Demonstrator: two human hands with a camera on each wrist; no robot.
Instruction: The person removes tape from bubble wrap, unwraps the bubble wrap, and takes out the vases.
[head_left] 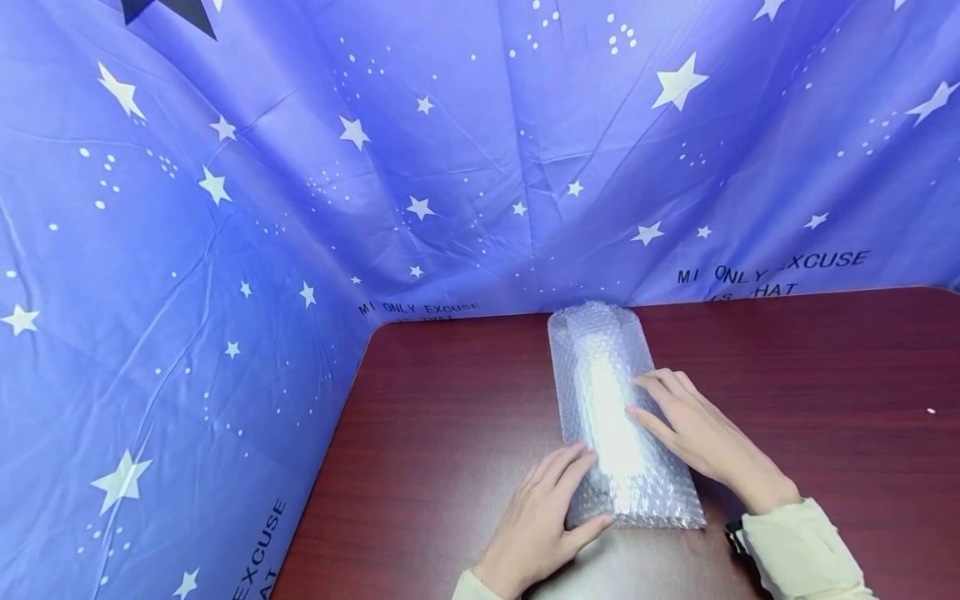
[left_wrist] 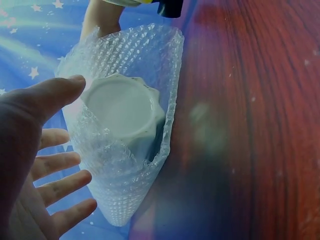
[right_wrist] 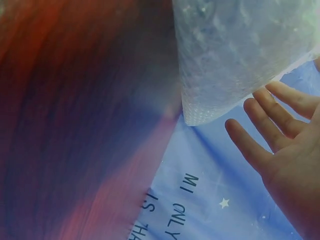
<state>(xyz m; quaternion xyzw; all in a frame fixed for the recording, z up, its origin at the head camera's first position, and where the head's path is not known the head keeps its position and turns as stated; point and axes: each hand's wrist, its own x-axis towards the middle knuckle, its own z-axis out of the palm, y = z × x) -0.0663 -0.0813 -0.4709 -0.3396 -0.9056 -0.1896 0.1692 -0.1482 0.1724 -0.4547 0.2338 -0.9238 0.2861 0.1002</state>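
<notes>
A clear bubble wrap bag [head_left: 675,492] lies lengthwise on the dark red table [head_left: 420,433]. Inside it is a long white object [left_wrist: 120,106]; the left wrist view shows its round, scalloped end facing the bag's mouth, and its exact kind is not clear. My left hand [head_left: 528,518] rests at the bag's near left side, fingers extended and thumb apart. On the bag's right side, my right hand [head_left: 697,433] has its fingers loosely extended at the edge. Neither hand is curled round the bag.
Blue cloth [head_left: 465,150] with white stars hangs behind the table and along its left side. The bag's far end reaches the table's back edge. A small white speck [head_left: 931,410] lies at the far right of the tabletop.
</notes>
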